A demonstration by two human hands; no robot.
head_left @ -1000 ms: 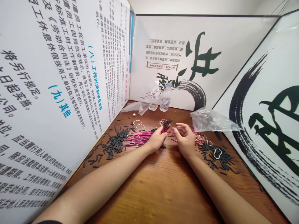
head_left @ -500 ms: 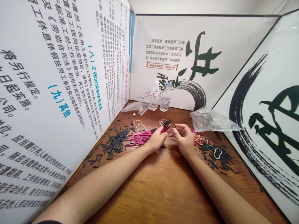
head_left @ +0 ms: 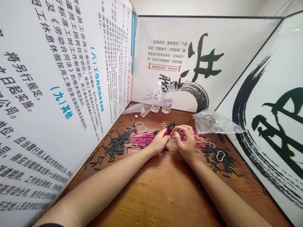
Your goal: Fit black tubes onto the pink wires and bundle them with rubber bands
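My left hand (head_left: 159,144) is closed around a bundle of thin red and black wires (head_left: 169,128), whose dark tips fan out above the fist. Right beside those tips is my right hand (head_left: 188,145), thumb and fingers bent in a pinch; what sits between them is too small to make out. More pink-red wires (head_left: 141,139) lie on the table left of the hands, next to a heap of short black tubes (head_left: 118,143). Behind and right of my right hand are further wires with yellowish ends (head_left: 200,140) and a second heap of black tubes (head_left: 220,159).
Rubber bands (head_left: 141,126) lie at the back left, and a white band (head_left: 220,155) rests on the right heap. Two plastic bottles (head_left: 167,102) stand at the back. A clear plastic bag (head_left: 213,122) lies back right. Printed panels (head_left: 180,28) enclose the table (head_left: 151,192).
My right hand has shifted slightly left, its fingers closer to the bundle's tips. The bundle in my left hand leans a little more to the right.
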